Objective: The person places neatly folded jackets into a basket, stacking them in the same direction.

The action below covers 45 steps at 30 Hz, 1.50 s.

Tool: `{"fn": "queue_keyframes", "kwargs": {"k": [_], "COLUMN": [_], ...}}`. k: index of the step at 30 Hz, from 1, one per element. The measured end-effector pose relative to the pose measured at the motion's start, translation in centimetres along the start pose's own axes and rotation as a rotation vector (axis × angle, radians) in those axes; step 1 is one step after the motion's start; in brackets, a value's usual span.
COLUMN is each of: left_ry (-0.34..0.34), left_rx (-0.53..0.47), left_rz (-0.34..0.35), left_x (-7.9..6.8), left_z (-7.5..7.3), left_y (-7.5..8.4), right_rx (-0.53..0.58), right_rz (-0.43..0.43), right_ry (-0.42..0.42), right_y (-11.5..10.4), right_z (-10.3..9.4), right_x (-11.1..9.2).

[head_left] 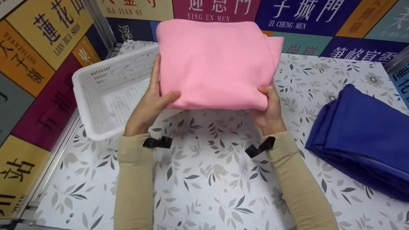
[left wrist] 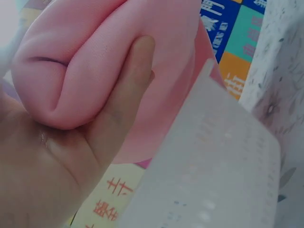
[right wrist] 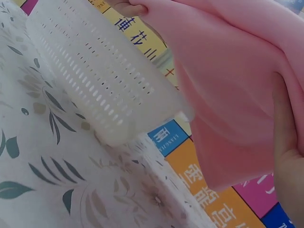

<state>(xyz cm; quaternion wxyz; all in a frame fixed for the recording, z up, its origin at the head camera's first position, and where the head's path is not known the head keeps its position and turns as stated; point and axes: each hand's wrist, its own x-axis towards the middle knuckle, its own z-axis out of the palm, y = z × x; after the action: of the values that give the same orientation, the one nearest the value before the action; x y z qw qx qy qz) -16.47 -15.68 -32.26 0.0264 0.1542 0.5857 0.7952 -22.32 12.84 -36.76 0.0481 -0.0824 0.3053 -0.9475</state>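
Note:
A folded pink cloth [head_left: 214,64], thick and soft-looking, is held up above the table between both hands. The left hand [head_left: 149,103] grips its left side, thumb lying over the near corner. At the near right corner the right hand [head_left: 271,108] pinches it, with its other fingers partly hidden underneath. Layered folds of the cloth [left wrist: 80,61] show in the left wrist view, in the crook of the thumb. On the right wrist side a looser part of the cloth [right wrist: 228,95] hangs down. Part of a white plastic basket [head_left: 84,105] lies behind the left hand and cloth.
The basket, with perforated walls, stands at the back left of the table [head_left: 198,191], which has a leaf-patterned cover. A folded dark blue cloth [head_left: 367,137] lies at the right. Panels with large lettering [head_left: 297,16] border the back and left sides.

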Motion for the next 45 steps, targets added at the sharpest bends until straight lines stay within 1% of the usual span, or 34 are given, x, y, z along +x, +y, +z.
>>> {"fn": "queue_keyframes", "kwargs": {"k": [4, 9, 12, 15, 18, 23, 29, 34, 36, 40, 45], "left_ry": [0.017, 0.041, 0.074, 0.110, 0.129, 0.139, 0.204, 0.251, 0.279, 0.352, 0.424], "left_rx": [0.026, 0.021, 0.031, 0.068, 0.069, 0.035, -0.006, -0.058, -0.057, 0.004, 0.154], "left_rz": [0.011, 0.003, -0.009, -0.009, -0.007, -0.001, -0.037, -0.049, -0.064, -0.114, -0.172], "left_x": [-0.7, -1.5, -1.8, -2.0, -2.2, -2.7, -3.3, -3.7, -3.8, -3.7, -4.0], "left_z": [-0.9, -2.0, -2.6, -3.1, -3.7, -5.1, -6.3, -6.9, -7.0, -7.2, -8.0], "left_y": [0.5, 1.0, 1.1, 1.1, 1.1, 0.9, 0.9, 1.2, 1.3, 1.6, 2.1], "right_rx": [0.021, -0.002, -0.009, -0.032, -0.105, -0.226, -0.276, -0.330, -0.349, -0.371, -0.450], "right_rz": [0.026, 0.061, 0.086, 0.100, 0.115, 0.148, 0.190, 0.239, 0.254, 0.275, 0.296], "right_ry": [-0.043, -0.050, -0.059, -0.074, -0.084, -0.088, -0.120, -0.133, -0.139, -0.158, -0.162], "right_y": [0.8, 1.9, 2.4, 2.9, 3.4, 4.1, 4.7, 5.1, 5.3, 6.0, 7.3], "right_z": [1.0, 1.7, 2.1, 2.5, 2.8, 3.5, 4.7, 5.7, 6.0, 6.4, 7.1], "right_x": [0.8, 1.4, 1.9, 2.4, 2.9, 3.3, 4.2, 4.9, 5.2, 5.8, 6.3]}}
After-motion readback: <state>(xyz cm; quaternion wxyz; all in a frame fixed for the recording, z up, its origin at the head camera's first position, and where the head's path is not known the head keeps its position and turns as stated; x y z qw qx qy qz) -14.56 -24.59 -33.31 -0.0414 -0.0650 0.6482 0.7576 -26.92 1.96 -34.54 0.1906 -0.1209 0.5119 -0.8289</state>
